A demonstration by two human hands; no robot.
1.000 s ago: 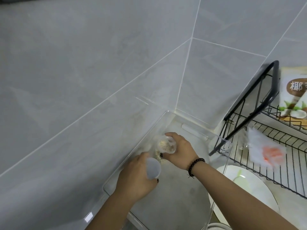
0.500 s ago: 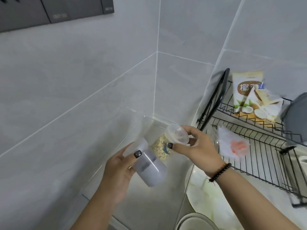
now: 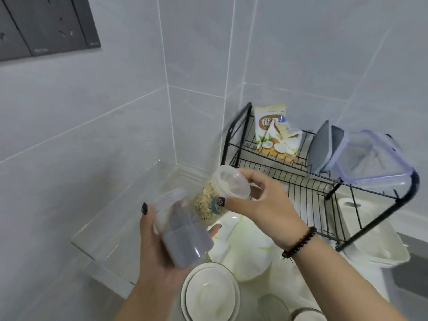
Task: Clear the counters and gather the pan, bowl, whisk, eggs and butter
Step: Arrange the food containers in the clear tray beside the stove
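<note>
Jars fill both my hands at frame centre, left hand (image 3: 154, 246) gripping the dark-filled jar (image 3: 185, 237), right hand (image 3: 259, 200) gripping the oat jar (image 3: 215, 200), so I should lift them clear of the clear bin (image 3: 120, 205) steadily, upright, lids tight.

Even, soft lighting; no hard shadows seen. Motion blur noted on container (image 3: 370, 158) at 3 o'clock. Wide-angle bending seen at edges.
</note>
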